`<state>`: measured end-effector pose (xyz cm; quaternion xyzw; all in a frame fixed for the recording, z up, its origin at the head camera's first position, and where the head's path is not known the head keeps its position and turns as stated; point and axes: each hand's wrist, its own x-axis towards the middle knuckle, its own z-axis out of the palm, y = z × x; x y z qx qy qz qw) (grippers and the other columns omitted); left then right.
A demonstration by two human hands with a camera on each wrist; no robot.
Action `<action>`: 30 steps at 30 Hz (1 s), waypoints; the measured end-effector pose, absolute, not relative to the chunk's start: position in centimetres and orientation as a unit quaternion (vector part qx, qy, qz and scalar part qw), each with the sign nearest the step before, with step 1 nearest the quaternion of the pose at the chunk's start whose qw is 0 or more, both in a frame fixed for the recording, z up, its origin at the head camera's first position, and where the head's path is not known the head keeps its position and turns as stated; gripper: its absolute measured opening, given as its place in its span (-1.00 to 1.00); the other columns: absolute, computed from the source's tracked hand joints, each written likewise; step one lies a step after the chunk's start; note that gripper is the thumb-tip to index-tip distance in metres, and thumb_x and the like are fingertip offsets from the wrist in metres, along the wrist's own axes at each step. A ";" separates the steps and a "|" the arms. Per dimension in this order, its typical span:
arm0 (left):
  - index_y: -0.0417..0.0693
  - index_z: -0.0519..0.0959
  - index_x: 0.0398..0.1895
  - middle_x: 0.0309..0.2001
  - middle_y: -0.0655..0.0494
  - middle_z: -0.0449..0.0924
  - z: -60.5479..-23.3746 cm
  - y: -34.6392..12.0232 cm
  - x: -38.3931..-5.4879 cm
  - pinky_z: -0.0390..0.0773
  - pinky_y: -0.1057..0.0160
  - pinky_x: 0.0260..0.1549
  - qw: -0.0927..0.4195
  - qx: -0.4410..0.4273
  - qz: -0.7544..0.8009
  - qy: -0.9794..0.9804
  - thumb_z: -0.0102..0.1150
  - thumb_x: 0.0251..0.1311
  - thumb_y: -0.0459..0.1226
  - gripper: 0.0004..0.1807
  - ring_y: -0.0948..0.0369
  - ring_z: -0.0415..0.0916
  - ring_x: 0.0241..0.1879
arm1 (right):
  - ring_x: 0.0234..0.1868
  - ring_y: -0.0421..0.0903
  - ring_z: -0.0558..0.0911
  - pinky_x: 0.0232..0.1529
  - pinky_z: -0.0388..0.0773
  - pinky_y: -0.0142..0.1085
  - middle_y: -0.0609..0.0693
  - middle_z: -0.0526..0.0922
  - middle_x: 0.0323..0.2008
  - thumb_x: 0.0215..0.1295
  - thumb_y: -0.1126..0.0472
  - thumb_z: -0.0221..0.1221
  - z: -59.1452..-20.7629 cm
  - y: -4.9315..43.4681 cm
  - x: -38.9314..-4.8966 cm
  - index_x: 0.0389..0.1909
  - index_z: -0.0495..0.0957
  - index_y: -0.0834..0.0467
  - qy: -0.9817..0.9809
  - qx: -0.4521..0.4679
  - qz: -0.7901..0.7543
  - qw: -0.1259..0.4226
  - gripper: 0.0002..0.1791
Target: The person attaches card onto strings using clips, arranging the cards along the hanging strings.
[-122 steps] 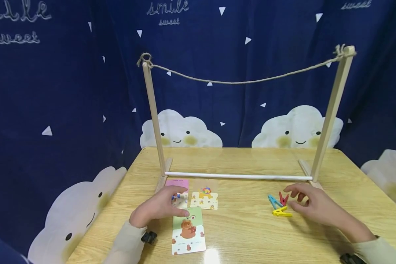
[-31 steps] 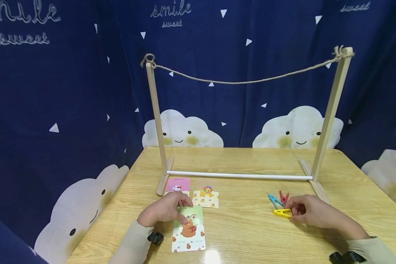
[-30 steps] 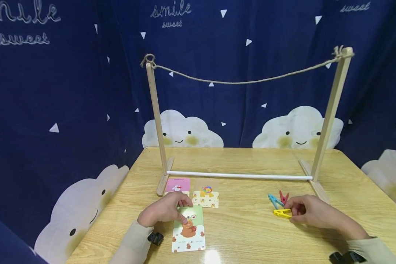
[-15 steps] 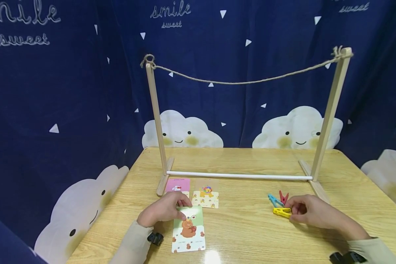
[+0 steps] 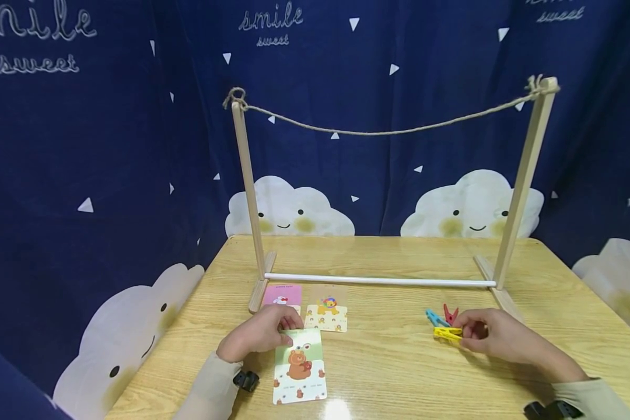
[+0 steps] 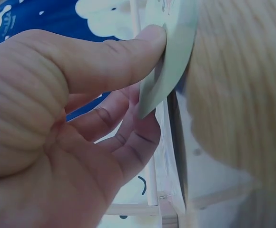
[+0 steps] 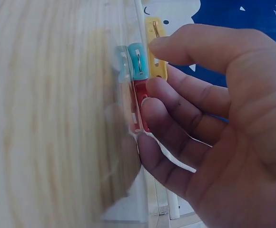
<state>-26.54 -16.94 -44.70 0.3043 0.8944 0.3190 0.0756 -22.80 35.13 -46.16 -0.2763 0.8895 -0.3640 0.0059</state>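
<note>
My left hand (image 5: 262, 333) pinches the upper edge of a green-and-white bear card (image 5: 299, 366). In the left wrist view the thumb presses on the card's bent green end (image 6: 169, 78), with fingers behind it. On the right, my right hand (image 5: 501, 337) pinches a yellow clothespin (image 5: 447, 334) between thumb and fingers. The right wrist view shows that yellow clothespin (image 7: 155, 47) raised off the tabletop, at the thumb tip. Beside it lie a blue clothespin (image 5: 437, 318) and a red clothespin (image 5: 450, 315).
A pink card (image 5: 283, 294) and a lion card (image 5: 326, 315) lie behind the bear card. Beyond them stands a wooden frame (image 5: 522, 186) with a white crossbar (image 5: 378, 280) low down and a sagging twine (image 5: 367, 133) between its posts. A dark blue curtain surrounds the table (image 5: 388, 361).
Earlier both hands hovered apart from the objects. Now the left pinches the bear card and its top edge has bent up; the right has taken the yellow clothespin and turned it slightly.
</note>
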 end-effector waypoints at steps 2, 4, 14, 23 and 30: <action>-0.11 0.71 -0.14 -0.27 0.11 0.65 -44.7 -17.0 -26.5 0.60 0.17 -0.17 0.076 0.300 0.322 0.895 0.45 0.04 -0.59 -0.66 0.16 0.56 -0.23 | -0.40 -0.35 0.52 -0.46 0.47 -0.41 -0.22 0.58 -0.41 0.24 0.27 0.44 -46.2 35.1 -22.8 -0.14 0.64 0.03 0.892 -0.275 -0.359 -0.003 -0.77; -0.10 0.71 -0.16 -0.29 0.12 0.64 -44.7 -17.0 -26.5 0.59 0.21 -0.20 0.077 0.295 0.323 0.896 0.45 0.04 -0.59 -0.67 0.16 0.55 -0.25 | -0.40 -0.34 0.51 -0.47 0.47 -0.41 -0.21 0.58 -0.40 0.23 0.29 0.44 -46.2 35.1 -22.9 -0.13 0.64 0.02 0.894 -0.274 -0.354 -0.013 -0.76; -0.08 0.73 -0.19 -0.33 0.16 0.63 -44.4 -17.0 -26.3 0.54 0.29 -0.26 0.084 0.284 0.327 0.898 0.48 0.04 -0.55 -0.70 0.20 0.52 -0.30 | -0.38 -0.32 0.54 -0.45 0.51 -0.39 -0.13 0.62 -0.33 0.27 0.28 0.42 -45.8 34.9 -22.7 -0.14 0.62 0.02 0.898 -0.260 -0.354 -0.016 -0.78; -0.10 0.72 -0.23 -0.36 0.13 0.62 -44.4 -17.1 -26.4 0.53 0.30 -0.29 0.081 0.283 0.330 0.897 0.50 0.04 -0.52 -0.74 0.22 0.49 -0.33 | -0.34 -0.32 0.59 -0.39 0.57 -0.37 -0.22 0.65 -0.34 0.29 0.28 0.40 -45.7 34.9 -22.7 -0.12 0.63 0.01 0.899 -0.261 -0.350 -0.031 -0.79; -0.10 0.68 -0.21 -0.33 0.12 0.61 -44.6 -17.4 -26.6 0.54 0.31 -0.27 0.084 0.294 0.338 0.890 0.49 0.09 -0.49 -0.76 0.22 0.49 -0.31 | -0.32 -0.33 0.59 -0.36 0.59 -0.37 -0.20 0.67 -0.27 0.30 0.28 0.40 -45.7 34.9 -22.7 -0.05 0.65 0.06 0.902 -0.251 -0.350 -0.038 -0.76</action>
